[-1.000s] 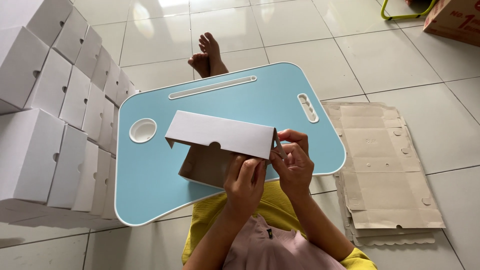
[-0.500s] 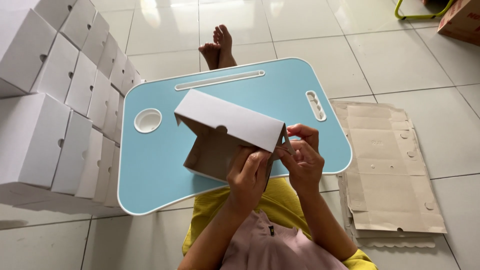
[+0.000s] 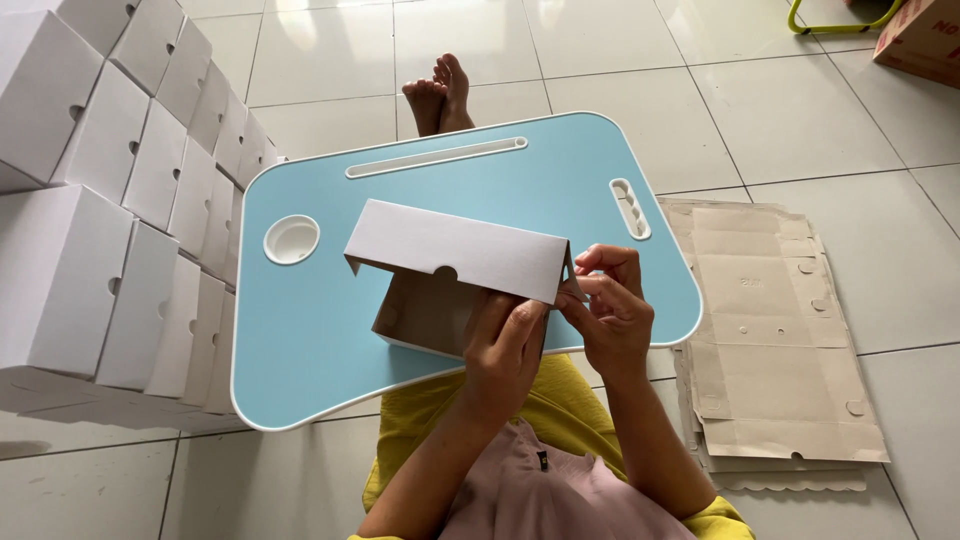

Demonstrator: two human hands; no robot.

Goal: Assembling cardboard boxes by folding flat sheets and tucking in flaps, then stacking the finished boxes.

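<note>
Half-folded white cardboard box [image 3: 455, 255], held above blue lap table [image 3: 330, 330]. Left hand [image 3: 505, 345] closed on near wall; right hand [image 3: 605, 300] pinching end flap. Probably light, creasable; grip beside folds.

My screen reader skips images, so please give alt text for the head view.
Both hands, left hand and right hand, fold a white cardboard box over a light blue lap table; finished white boxes are stacked left, flat cardboard blanks right.
</note>
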